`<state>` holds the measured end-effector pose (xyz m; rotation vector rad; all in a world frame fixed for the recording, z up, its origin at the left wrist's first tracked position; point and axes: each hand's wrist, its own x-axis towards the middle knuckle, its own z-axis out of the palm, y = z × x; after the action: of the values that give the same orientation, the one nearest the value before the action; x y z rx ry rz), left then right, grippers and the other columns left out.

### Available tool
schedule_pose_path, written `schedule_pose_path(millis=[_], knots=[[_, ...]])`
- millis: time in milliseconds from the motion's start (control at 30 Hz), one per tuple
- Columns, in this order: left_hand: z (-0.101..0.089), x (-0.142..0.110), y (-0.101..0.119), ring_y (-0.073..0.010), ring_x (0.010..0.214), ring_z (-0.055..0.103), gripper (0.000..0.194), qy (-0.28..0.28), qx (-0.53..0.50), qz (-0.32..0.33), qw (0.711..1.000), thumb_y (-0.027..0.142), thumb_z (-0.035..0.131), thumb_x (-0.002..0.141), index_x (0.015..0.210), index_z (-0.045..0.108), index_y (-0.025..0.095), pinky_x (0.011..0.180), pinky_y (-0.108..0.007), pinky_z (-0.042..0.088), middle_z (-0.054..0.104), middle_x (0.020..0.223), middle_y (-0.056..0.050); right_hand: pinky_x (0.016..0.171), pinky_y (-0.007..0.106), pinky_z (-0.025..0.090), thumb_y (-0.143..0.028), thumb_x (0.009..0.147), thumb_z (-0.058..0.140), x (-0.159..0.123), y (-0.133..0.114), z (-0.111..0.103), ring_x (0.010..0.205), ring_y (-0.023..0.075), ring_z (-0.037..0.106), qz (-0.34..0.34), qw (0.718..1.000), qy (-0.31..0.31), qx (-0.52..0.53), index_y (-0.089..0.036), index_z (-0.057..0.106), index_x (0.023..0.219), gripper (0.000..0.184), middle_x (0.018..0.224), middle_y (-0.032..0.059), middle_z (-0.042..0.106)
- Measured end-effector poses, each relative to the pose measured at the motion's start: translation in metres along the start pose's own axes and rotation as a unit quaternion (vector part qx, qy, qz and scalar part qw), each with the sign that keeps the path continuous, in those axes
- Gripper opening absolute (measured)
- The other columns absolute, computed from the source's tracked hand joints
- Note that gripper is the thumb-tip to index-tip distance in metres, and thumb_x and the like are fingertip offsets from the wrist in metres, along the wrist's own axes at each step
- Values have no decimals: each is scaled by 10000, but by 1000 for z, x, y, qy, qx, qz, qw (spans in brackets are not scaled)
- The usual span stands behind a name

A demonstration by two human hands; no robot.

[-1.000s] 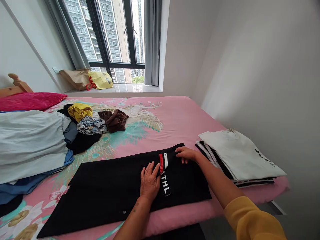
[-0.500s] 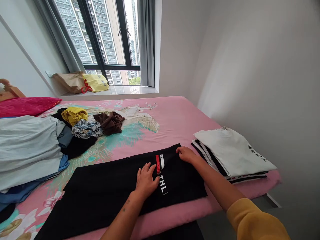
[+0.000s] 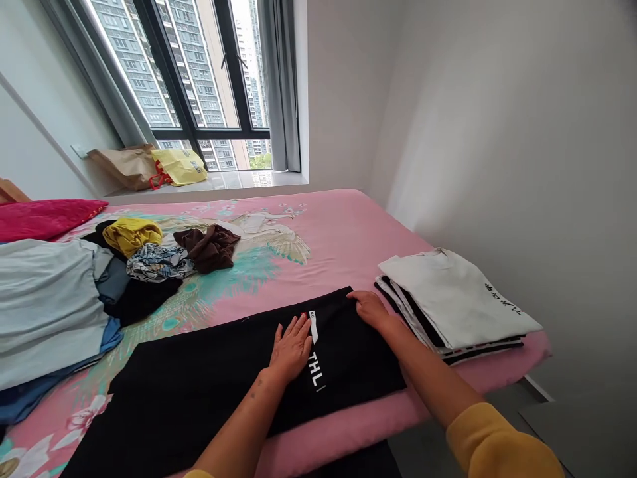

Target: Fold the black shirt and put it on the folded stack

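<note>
A black T-shirt [image 3: 213,372], folded lengthwise, lies along the front of the bed, with white letters and a white mark printed near its right part. My left hand [image 3: 290,346] rests flat on the cloth beside the print, fingers spread. At the shirt's far right corner, my right hand [image 3: 368,309] pinches the edge between thumb and fingers. Just right of that hand sits a stack of folded clothes, topped by a white T-shirt [image 3: 448,292] with dark lettering.
The bed has a pink floral sheet [image 3: 338,232]. On the left lie a pale blue garment [image 3: 50,305], a yellow cloth [image 3: 132,236], a patterned cloth [image 3: 159,263], a brown cloth [image 3: 212,249] and a red pillow [image 3: 50,218]. Paper bag [image 3: 124,166] and yellow bag [image 3: 182,166] stand on the windowsill.
My left hand has slid slightly up over the shirt's print, covering the red part of it. My right hand keeps its pinch at the corner. The view has shifted slightly to the right.
</note>
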<state>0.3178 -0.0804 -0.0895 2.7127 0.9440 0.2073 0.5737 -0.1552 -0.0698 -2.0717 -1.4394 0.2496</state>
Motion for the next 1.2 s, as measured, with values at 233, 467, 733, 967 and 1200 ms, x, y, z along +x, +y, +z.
schedule_pose_path(millis=[233, 467, 733, 967, 1200], knots=[[-2, 1, -1, -272, 1392, 195, 647, -9, 16, 19, 1000, 546, 453, 832, 1419, 316, 311, 1105, -541, 112, 214, 1520, -53, 1141, 418, 91, -302, 903, 395, -15, -61, 28, 1378, 197, 223, -152, 986, -58, -32, -235, 464, 1330, 438, 1422, 32, 419], [1, -2, 1, -292, 1398, 157, 658, -10, 9, -3, 1000, 566, 496, 807, 1402, 353, 325, 1109, -514, 104, 176, 1527, -110, 1124, 512, 68, -267, 903, 344, -19, -30, 14, 1393, 237, 178, 15, 983, -134, -124, -159, 353, 1404, 513, 1488, 93, 288], [-17, 17, -18, -238, 1367, 270, 463, -54, -203, -65, 975, 391, 316, 910, 1311, 506, 258, 1118, -496, 140, 371, 1448, -75, 1130, 502, 99, -364, 942, 280, -64, -113, 26, 1402, 206, 146, -64, 991, -75, -90, -172, 355, 1398, 501, 1496, 59, 279], [-52, -43, -80, -228, 1377, 248, 454, 121, -114, -118, 979, 377, 313, 916, 1281, 527, 214, 1112, -522, 148, 402, 1436, -76, 1140, 505, 89, -431, 940, 320, -152, -170, 66, 1404, 213, 141, -111, 991, -77, -18, -209, 371, 1388, 502, 1497, 48, 277], [-68, -140, -188, -335, 1368, 222, 558, 177, 103, -300, 932, 431, 352, 879, 1341, 453, 134, 1057, -591, 180, 347, 1448, -177, 1144, 495, 75, -461, 953, 276, -182, -221, 79, 1407, 204, 122, -154, 981, -115, 38, -214, 358, 1387, 506, 1493, 56, 292]])
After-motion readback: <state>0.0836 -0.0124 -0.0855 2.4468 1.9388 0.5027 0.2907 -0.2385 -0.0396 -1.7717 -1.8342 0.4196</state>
